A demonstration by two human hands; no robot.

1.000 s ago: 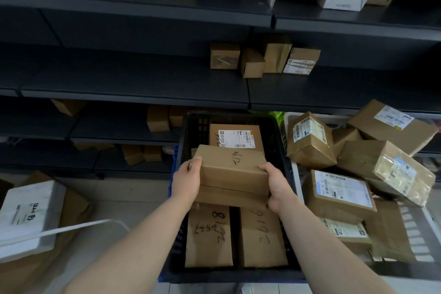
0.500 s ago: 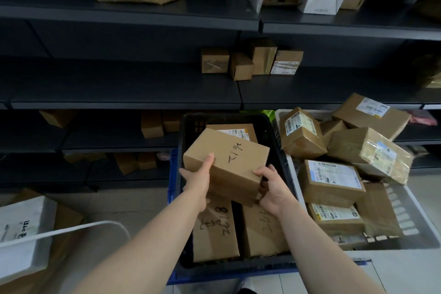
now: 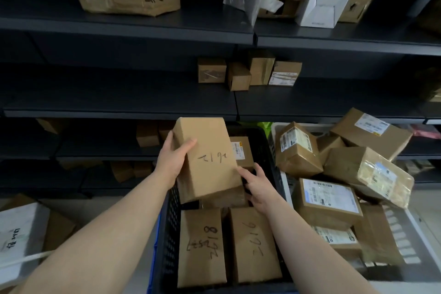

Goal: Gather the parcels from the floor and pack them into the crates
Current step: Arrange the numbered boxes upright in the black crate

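Fingers (image 3: 170, 138) of the left hand (image 3: 170, 164) gripped the marked parcel (image 3: 207, 164), tilted above the black crate (image 3: 169, 234), while the right hand (image 3: 260, 188) touched its lower edge with straight fingers.

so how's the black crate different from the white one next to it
The black crate has dark mesh walls; the white crate has pale slotted ones. The black crate's hand-numbered parcels lie flat side by side; the white crate's labelled parcels are heaped at angles above its rim. Only the black crate is being worked: the left hand holds a parcel over it. Both hold brown cardboard parcels, side by side before the shelves.
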